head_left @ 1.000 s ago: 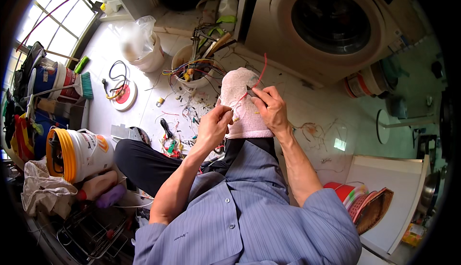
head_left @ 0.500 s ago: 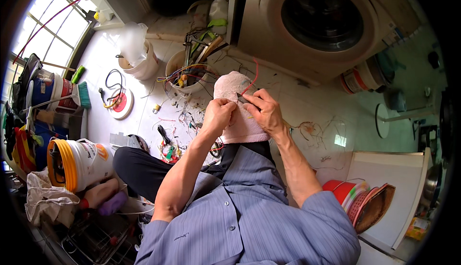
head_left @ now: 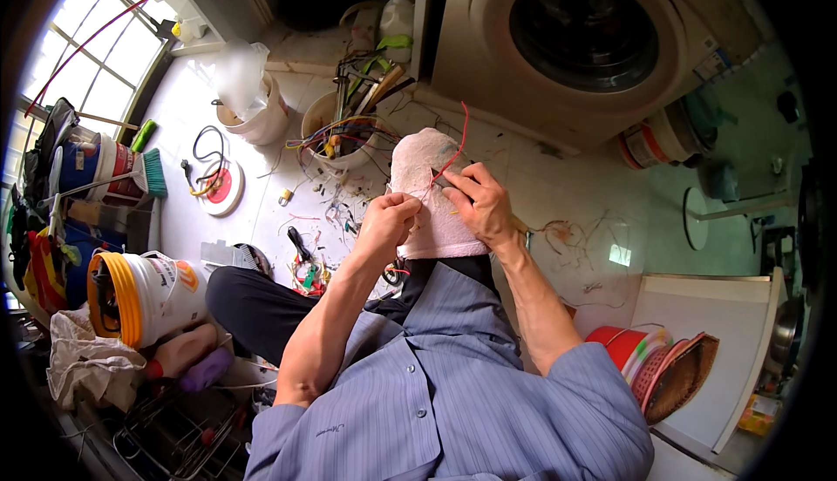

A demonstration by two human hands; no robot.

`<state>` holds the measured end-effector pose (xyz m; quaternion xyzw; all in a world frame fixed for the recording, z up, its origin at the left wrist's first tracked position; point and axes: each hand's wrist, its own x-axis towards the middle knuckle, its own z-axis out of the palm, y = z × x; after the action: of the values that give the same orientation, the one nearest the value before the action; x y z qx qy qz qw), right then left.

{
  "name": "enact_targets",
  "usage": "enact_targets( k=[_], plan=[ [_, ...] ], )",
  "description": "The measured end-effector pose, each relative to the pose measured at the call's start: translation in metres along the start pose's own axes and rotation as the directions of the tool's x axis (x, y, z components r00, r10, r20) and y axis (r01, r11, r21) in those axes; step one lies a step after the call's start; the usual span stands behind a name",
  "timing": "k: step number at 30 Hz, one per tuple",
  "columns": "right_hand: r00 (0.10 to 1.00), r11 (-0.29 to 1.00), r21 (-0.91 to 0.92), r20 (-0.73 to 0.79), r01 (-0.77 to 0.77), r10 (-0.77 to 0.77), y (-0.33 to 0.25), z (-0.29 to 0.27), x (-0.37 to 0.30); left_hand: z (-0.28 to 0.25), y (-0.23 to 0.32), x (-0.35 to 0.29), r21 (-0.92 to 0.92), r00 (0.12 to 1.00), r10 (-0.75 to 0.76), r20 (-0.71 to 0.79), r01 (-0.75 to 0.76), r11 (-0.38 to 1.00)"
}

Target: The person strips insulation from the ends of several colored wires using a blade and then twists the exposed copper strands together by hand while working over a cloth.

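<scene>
The left hand (head_left: 389, 221) pinched thin red plastic-coated wire (head_left: 459, 152), likely light, springy, best held near the pink towelling's (head_left: 415, 160) far edge; the right hand (head_left: 484, 209) clasped a dark blade (head_left: 443, 179).

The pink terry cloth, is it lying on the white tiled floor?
No, the pink terry cloth is draped over a leg in dark trousers, beneath the left hand and right hand.

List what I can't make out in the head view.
In the head view:
Red wire: lower end hidden by the left hand.
Dark tool: mostly covered by the right hand.
Washing machine: inside too dark behind the door glass.
Bag in the white bucket: blurred.
</scene>
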<state>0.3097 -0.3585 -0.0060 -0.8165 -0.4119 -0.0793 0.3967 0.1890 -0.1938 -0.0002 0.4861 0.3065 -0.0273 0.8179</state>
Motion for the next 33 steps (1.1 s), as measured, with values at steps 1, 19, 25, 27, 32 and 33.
enact_targets(
  k=[1, 19, 25, 27, 32, 33],
  plan=[
    [1.000, 1.000, 0.010, 0.010, -0.011, 0.010, -0.003, -0.002, 0.001, -0.001, -0.001, -0.002, -0.006, 1.000, 0.008, 0.006, -0.008, 1.000],
    [1.000, 0.999, 0.021, -0.008, 0.028, -0.028, 0.002, -0.006, 0.001, -0.015, -0.018, -0.058, 0.840, 0.815, 0.580, 0.018, -0.326, 0.433],
    [0.999, 0.999, 0.019, 0.013, 0.033, -0.033, -0.005, -0.004, 0.003, -0.010, -0.014, -0.037, 0.791, 0.892, 0.452, -0.006, -0.273, 0.548],
    [1.000, 1.000, 0.006, 0.009, 0.029, -0.029, -0.005, -0.003, 0.002, -0.011, -0.014, -0.027, 0.635, 0.927, 0.358, -0.111, -0.210, 0.743],
    [1.000, 1.000, 0.009, 0.002, 0.013, -0.013, -0.003, -0.003, 0.001, -0.007, -0.005, -0.014, 0.580, 0.853, 0.518, -0.067, -0.389, 0.716],
    [1.000, 1.000, 0.007, -0.003, 0.013, -0.013, -0.002, -0.002, 0.001, -0.006, -0.003, -0.012, 0.595, 0.860, 0.507, -0.064, -0.375, 0.711]
  ],
)
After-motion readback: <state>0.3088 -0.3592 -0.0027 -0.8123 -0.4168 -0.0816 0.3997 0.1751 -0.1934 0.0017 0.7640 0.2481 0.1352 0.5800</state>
